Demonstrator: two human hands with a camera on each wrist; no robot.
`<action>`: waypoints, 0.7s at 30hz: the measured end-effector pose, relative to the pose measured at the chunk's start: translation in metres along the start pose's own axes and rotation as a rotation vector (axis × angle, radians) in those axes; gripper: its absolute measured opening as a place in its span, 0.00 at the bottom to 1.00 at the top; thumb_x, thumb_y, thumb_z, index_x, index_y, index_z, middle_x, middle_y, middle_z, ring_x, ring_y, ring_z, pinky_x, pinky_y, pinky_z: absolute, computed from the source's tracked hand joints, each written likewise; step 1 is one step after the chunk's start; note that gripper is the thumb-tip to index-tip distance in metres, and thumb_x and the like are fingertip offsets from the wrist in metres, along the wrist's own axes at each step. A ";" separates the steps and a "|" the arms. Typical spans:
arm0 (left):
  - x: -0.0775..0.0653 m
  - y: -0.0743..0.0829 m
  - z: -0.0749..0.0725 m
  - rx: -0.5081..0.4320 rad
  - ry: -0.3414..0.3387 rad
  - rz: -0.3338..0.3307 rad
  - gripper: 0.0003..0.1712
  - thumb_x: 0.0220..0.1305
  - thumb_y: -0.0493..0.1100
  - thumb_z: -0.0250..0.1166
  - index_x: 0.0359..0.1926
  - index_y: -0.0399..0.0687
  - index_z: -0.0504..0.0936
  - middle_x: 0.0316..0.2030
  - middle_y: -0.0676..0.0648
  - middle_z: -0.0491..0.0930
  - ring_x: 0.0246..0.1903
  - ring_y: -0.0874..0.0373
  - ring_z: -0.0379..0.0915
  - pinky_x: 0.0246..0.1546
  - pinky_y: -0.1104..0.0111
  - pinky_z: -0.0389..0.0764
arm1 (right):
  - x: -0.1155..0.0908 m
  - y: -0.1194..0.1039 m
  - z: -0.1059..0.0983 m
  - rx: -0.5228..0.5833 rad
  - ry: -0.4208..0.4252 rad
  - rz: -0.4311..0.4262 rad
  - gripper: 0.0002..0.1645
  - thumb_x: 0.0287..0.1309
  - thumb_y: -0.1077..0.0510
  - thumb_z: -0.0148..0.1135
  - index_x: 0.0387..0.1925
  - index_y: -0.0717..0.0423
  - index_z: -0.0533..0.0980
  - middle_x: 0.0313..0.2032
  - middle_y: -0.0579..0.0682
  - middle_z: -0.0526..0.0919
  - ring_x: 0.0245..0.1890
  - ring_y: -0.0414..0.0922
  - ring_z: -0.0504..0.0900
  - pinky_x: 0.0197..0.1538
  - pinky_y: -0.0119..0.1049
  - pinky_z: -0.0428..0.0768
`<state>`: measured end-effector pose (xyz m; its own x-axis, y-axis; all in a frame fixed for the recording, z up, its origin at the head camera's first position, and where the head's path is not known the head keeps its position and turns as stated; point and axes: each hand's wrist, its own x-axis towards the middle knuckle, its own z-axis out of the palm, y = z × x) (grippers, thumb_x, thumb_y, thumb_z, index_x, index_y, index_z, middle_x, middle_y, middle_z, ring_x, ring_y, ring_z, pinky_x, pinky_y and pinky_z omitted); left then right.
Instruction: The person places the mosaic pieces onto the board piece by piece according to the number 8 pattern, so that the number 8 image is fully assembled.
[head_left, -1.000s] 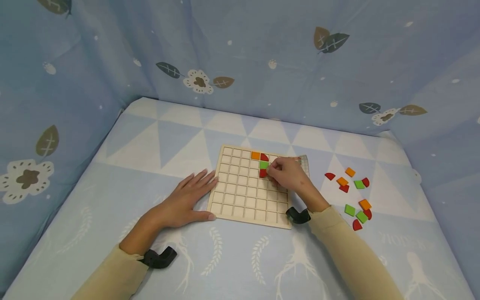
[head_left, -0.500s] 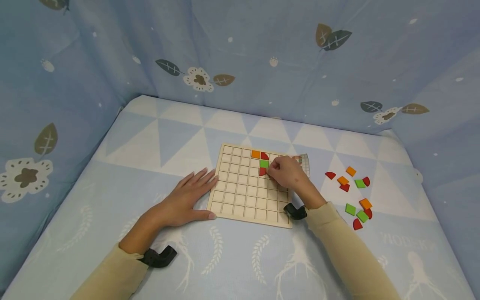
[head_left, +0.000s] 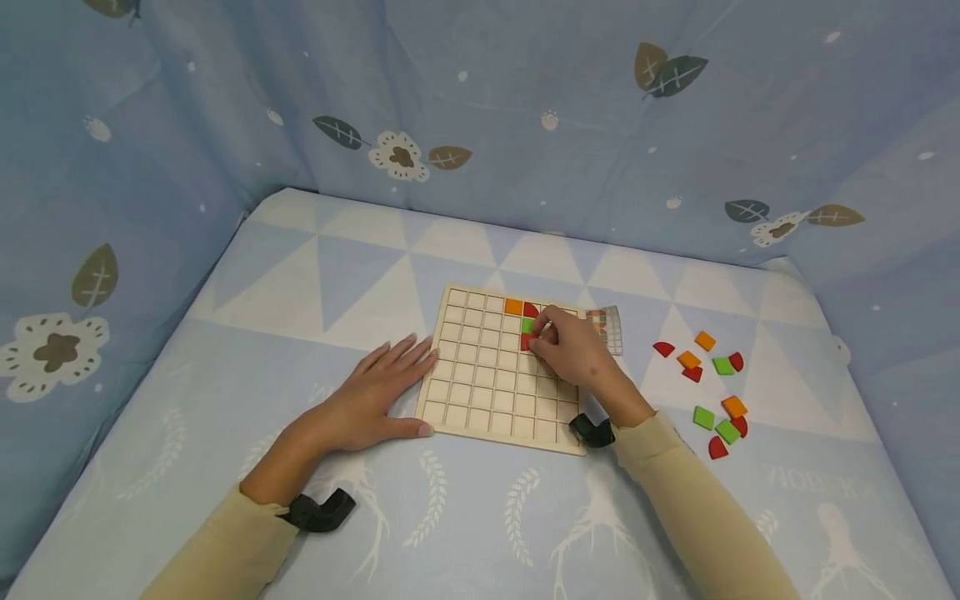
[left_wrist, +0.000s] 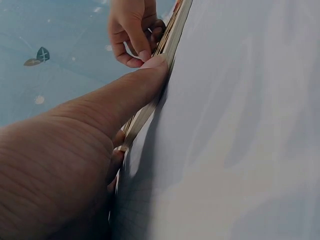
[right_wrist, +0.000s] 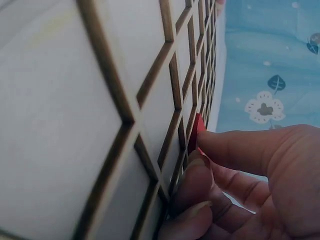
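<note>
While the red piece lies on the gridded board, the nearer right hand touches it from the right with its thumb; whether the curled fingers pinch it cannot be told. The left hand, fingers straight, rests at the board's left edge. Only the right wrist view resolves the thumb contact.

The board is beige with brown grid; the right pieces are red, orange, green; far cloth is blue, flowered.
</note>
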<state>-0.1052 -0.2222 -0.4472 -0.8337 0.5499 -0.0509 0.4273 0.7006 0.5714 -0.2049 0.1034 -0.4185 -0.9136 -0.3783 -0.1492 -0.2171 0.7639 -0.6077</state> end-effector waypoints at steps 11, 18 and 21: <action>0.000 -0.001 0.000 0.000 0.002 0.001 0.59 0.65 0.63 0.72 0.84 0.46 0.52 0.83 0.45 0.44 0.82 0.46 0.32 0.78 0.46 0.35 | -0.003 0.002 0.003 0.017 0.006 -0.029 0.07 0.71 0.59 0.65 0.46 0.56 0.78 0.34 0.48 0.82 0.32 0.45 0.78 0.38 0.42 0.77; 0.000 -0.001 0.001 -0.011 -0.001 -0.005 0.58 0.65 0.63 0.72 0.84 0.46 0.52 0.83 0.46 0.44 0.82 0.46 0.31 0.78 0.45 0.35 | -0.003 0.000 0.004 0.009 0.000 -0.072 0.02 0.72 0.61 0.65 0.43 0.55 0.81 0.33 0.47 0.82 0.31 0.45 0.78 0.37 0.42 0.78; 0.000 0.000 0.001 -0.012 -0.003 -0.008 0.58 0.65 0.63 0.72 0.84 0.46 0.52 0.84 0.46 0.44 0.82 0.46 0.31 0.78 0.45 0.35 | -0.002 -0.001 0.004 -0.002 -0.004 -0.078 0.03 0.71 0.61 0.65 0.43 0.55 0.81 0.33 0.47 0.82 0.31 0.44 0.78 0.38 0.41 0.78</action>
<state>-0.1053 -0.2217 -0.4478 -0.8362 0.5453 -0.0576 0.4162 0.6996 0.5808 -0.2017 0.1012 -0.4201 -0.8925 -0.4388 -0.1046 -0.2881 0.7328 -0.6164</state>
